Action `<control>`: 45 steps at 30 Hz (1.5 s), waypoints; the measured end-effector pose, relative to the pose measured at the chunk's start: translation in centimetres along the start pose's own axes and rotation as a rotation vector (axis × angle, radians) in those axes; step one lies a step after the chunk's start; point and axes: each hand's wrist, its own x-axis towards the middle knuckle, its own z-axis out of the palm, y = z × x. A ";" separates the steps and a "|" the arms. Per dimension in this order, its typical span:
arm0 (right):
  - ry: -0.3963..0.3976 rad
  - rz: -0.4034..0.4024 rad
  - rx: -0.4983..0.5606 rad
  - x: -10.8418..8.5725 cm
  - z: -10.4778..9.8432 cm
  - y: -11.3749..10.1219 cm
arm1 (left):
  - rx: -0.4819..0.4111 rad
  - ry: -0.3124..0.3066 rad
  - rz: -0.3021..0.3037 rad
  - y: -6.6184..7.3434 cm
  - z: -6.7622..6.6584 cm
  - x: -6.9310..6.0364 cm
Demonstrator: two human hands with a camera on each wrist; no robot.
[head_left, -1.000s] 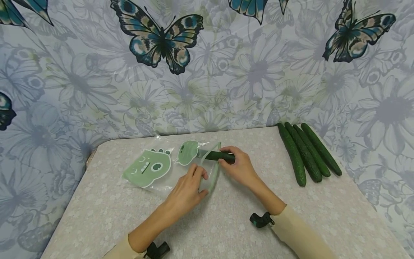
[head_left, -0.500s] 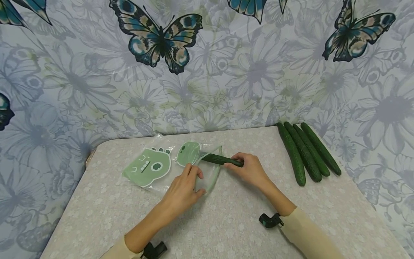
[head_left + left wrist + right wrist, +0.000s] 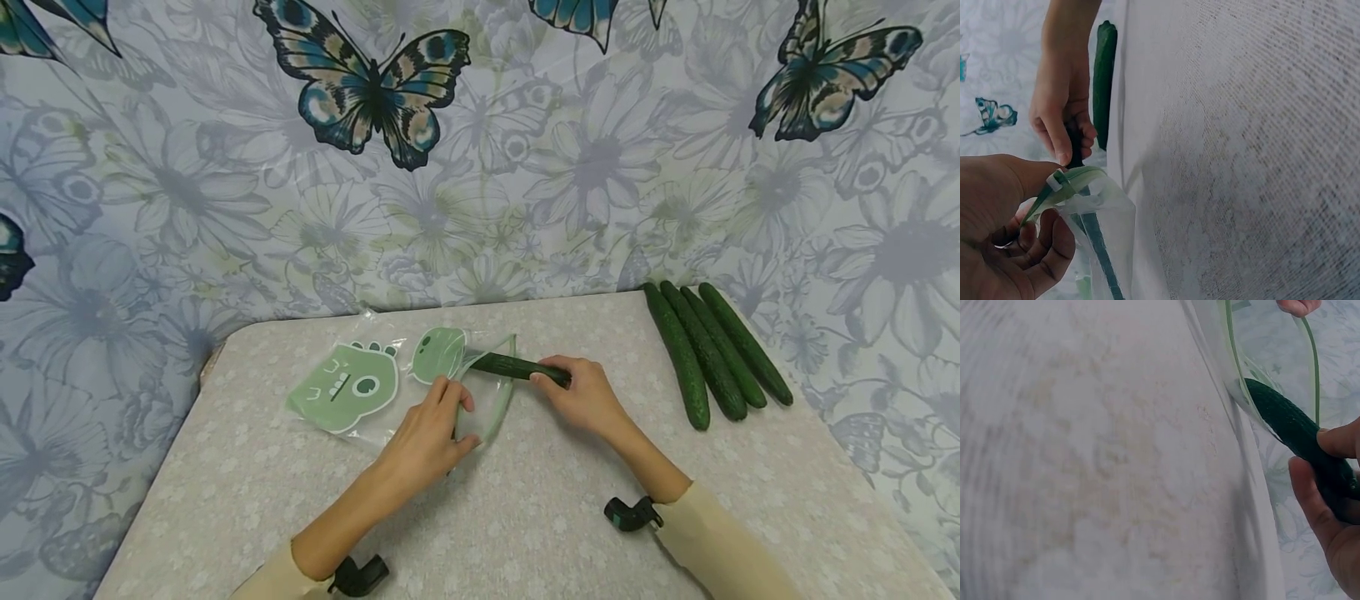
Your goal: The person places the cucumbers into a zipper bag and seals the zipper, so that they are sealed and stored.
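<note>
A clear plastic zip bag point(image 3: 341, 387) with a green cartoon print and a green rim lies on the table, its mouth towards the right. My left hand point(image 3: 423, 437) pinches the near side of that mouth; the left wrist view shows the rim point(image 3: 1054, 187) between thumb and fingers. My right hand point(image 3: 585, 396) grips the outer end of a dark green cucumber point(image 3: 517, 367) between thumb and fingers. The cucumber's other end is inside the bag's mouth, partly hidden by the print. In the right wrist view the cucumber point(image 3: 1282, 415) passes between the two green edges.
Several cucumbers point(image 3: 701, 354) lie side by side at the table's right edge. A light patterned cloth covers the table point(image 3: 525, 517). Behind it hangs a butterfly-print curtain point(image 3: 555, 167). Black cameras point(image 3: 360, 575) sit at both wrists.
My right hand has moved right and slightly nearer with the cucumber, so more of it shows outside the bag. The left hand has shifted slightly left, still at the bag's mouth.
</note>
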 end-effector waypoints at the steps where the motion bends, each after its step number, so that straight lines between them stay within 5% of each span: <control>1: 0.014 -0.004 0.012 0.1 0.0 0.1 | -0.005 -0.004 -0.001 0.0 0.0 0.0; 15: 0.180 -0.122 0.114 0.5 0.9 -1.0 | 0.013 -0.018 0.026 0.3 -0.1 0.4; 27: 0.206 -0.187 0.159 1.2 1.9 -2.3 | 0.038 0.011 0.121 0.6 0.1 0.8; 41: 0.248 -0.291 0.064 1.5 2.8 -2.6 | -0.089 -0.138 0.265 1.4 -0.3 0.7; 45: 0.249 -0.318 0.052 1.5 3.1 -2.6 | -0.110 -0.133 0.305 1.6 -0.3 0.7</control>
